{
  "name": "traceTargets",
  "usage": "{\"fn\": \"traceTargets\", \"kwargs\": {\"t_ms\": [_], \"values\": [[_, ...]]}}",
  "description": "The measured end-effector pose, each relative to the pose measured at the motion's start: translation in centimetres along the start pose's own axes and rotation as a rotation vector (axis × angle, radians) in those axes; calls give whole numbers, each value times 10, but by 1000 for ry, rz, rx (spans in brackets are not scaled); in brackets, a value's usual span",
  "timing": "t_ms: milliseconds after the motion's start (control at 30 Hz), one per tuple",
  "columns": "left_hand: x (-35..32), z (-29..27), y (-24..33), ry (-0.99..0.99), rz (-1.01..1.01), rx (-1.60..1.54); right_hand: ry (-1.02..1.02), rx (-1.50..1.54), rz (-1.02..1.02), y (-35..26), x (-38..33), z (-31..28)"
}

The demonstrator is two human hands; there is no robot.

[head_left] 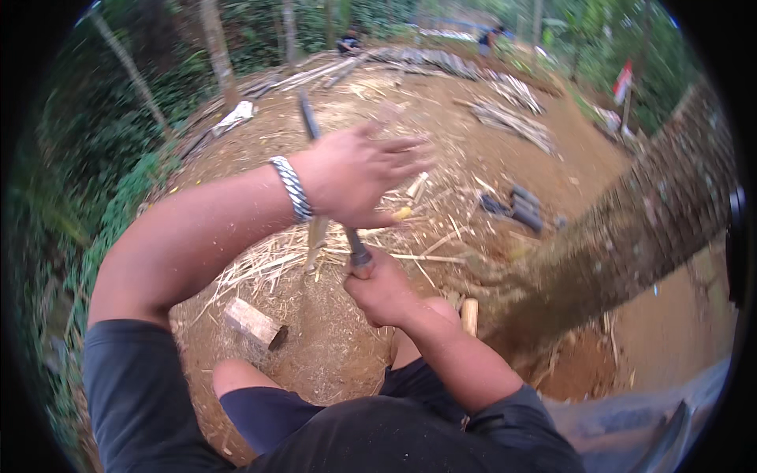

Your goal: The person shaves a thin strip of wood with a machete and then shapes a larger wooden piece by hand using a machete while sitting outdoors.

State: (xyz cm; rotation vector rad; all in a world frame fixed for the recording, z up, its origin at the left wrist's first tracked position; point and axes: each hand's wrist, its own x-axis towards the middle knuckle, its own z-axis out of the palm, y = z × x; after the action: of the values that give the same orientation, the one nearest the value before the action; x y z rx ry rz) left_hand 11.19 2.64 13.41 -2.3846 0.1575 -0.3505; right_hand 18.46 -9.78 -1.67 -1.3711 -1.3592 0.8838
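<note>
Clearly, the left side is taken up by dark foliage (55,197) that fades into the black rim, so single leaves are hard to make out. A crumpled white sheet (234,117) lies on the ground near the trees, and lower down a short wooden block (252,322) rests on its side. The left forearm (197,229) reaches across, with a braided bracelet (292,189) at the wrist. The left hand (355,177) has its fingers stretched out and spread, smeared by blur; whether it touches anything behind it cannot be told. The long tool (310,118) runs behind this hand: its dark upper end and a stretch by the handle show, while the middle is hidden. A pale wooden piece (317,235) pokes out under the left wrist, its upper part covered. Split strips (260,264) lie scattered around there. The right hand (382,292) wraps tightly around the tool's handle, concealing most of it. Further right, grey cylinders (526,209) lie together on the soil, their kind unclear. Another short wooden piece (469,317) shows partly beside the right forearm (465,359). A thick leaning trunk (623,225) crosses the right side, and below it a translucent sheet (623,418) is cut off by the rim.
</note>
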Motion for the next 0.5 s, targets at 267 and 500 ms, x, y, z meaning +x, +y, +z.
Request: {"fn": "traceTargets", "kwargs": {"t_ms": [267,500], "values": [[36,-72,-33,307,-356,43,-49,104,58,2,12,6],[2,-28,-44,334,-336,268,-37,-24,66,3,18,1]]}}
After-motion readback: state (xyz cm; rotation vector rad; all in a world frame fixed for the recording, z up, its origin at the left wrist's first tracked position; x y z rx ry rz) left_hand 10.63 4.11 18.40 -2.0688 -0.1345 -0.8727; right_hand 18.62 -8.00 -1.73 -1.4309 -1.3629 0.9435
